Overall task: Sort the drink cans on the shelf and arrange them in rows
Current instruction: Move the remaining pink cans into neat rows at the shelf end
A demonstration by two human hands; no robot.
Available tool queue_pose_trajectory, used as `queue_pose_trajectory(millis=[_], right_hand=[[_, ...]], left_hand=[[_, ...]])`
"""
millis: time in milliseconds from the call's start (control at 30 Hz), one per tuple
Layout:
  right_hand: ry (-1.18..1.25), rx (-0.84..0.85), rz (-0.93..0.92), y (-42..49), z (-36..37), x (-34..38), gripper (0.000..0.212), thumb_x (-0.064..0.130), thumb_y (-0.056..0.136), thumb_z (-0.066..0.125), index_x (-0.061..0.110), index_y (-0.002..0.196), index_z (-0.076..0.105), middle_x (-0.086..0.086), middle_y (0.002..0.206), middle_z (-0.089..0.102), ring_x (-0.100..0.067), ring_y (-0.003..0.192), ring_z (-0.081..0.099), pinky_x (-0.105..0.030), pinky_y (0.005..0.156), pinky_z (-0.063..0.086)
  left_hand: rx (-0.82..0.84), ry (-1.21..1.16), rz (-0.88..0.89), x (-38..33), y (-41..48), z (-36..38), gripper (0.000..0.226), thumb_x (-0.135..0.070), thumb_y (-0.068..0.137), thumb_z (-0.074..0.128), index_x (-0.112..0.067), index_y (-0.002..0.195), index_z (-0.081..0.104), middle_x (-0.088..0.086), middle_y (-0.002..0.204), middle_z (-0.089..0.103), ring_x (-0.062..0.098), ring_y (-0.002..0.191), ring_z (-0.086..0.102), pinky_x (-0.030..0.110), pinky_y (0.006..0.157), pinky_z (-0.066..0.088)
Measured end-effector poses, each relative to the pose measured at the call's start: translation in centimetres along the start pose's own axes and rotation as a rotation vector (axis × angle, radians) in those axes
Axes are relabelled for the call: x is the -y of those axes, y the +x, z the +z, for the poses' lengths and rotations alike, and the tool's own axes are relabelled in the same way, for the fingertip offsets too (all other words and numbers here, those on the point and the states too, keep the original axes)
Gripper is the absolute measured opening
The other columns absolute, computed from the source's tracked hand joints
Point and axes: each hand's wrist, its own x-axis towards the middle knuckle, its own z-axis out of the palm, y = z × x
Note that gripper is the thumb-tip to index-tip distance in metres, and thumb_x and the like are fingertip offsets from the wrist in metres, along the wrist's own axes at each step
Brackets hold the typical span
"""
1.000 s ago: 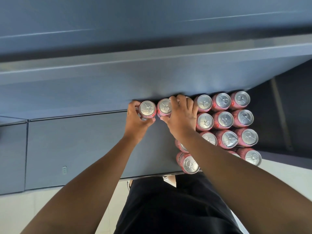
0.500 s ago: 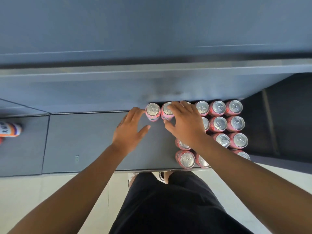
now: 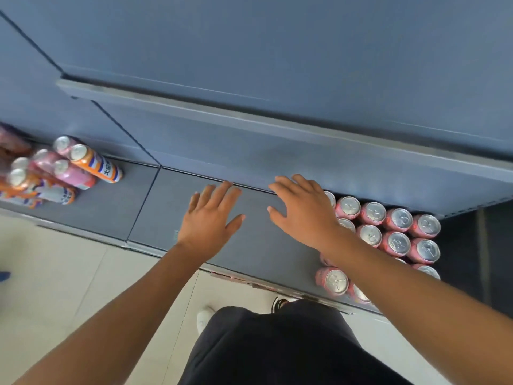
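Nearest: dark garment (image 3: 277,351), white shoe (image 3: 204,315), pale tiled floor (image 3: 69,287). Next, the grey shelf (image 3: 155,215), with left hand (image 3: 211,218) and right hand (image 3: 302,212) side by side over its bare middle, fingers straight and spread, holding nothing; contact with the surface cannot be told. Pink cans (image 3: 397,243) stand in close rows at the shelf's right end, several covered by the right forearm (image 3: 388,273); orange and pink cans (image 3: 80,173) at the left end are blurred and cut by the frame edge; farthest, the upper shelf lip (image 3: 277,120) overhangs the back
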Motion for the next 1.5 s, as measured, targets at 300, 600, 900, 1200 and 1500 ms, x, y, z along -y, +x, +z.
queue_pose_trajectory(millis=[300,600,900,1200,1500], right_hand=[[0.019,0.016,-0.181,3.8,1.7,15.7,0.044,0.039,0.082,0.057,0.017,0.119,0.066,-0.004,0.128,0.064,-0.032,0.116,0.058,-0.045,0.089,0.051],[0.028,0.069,-0.349,5.5,5.2,35.7,0.043,0.032,0.088,0.064,0.016,0.127,0.063,-0.004,0.141,0.057,-0.032,0.133,0.049,-0.047,0.101,0.042],[0.07,0.083,-0.499,8.7,9.2,48.4,0.039,0.025,0.078,0.073,0.013,0.115,0.068,-0.009,0.127,0.066,-0.034,0.114,0.061,-0.045,0.085,0.053],[0.106,0.134,-0.495,16.5,13.1,53.0,0.041,0.026,0.084,0.064,0.01,0.121,0.064,-0.009,0.127,0.063,-0.035,0.112,0.058,-0.047,0.085,0.051],[0.181,0.129,-0.453,29.7,16.2,56.8,0.026,0.024,0.084,0.065,0.014,0.108,0.061,-0.002,0.108,0.062,-0.031,0.1,0.057,-0.04,0.074,0.043]], left_hand=[[-0.062,0.057,-0.215,11.5,-11.0,-4.8,0.049,-0.046,0.095,0.056,-0.025,0.138,0.046,0.004,0.15,0.041,0.036,0.135,0.042,0.058,0.108,0.04],[-0.139,0.086,-0.426,24.8,-25.1,-9.5,0.049,-0.046,0.094,0.06,-0.025,0.136,0.046,0.005,0.147,0.044,0.036,0.13,0.047,0.054,0.103,0.044],[-0.189,0.105,-0.605,32.9,-33.1,-11.7,0.053,-0.048,0.093,0.058,-0.027,0.139,0.04,0.002,0.145,0.044,0.032,0.123,0.048,0.047,0.096,0.046],[-0.12,0.083,-0.703,40.3,-32.4,-12.3,0.051,-0.054,0.097,0.044,-0.028,0.141,0.037,0.0,0.151,0.038,0.03,0.13,0.042,0.046,0.104,0.042],[-0.126,0.107,-0.747,52.3,-25.4,-14.9,0.049,-0.051,0.097,0.047,-0.026,0.139,0.039,0.0,0.144,0.043,0.03,0.124,0.046,0.045,0.101,0.044]])
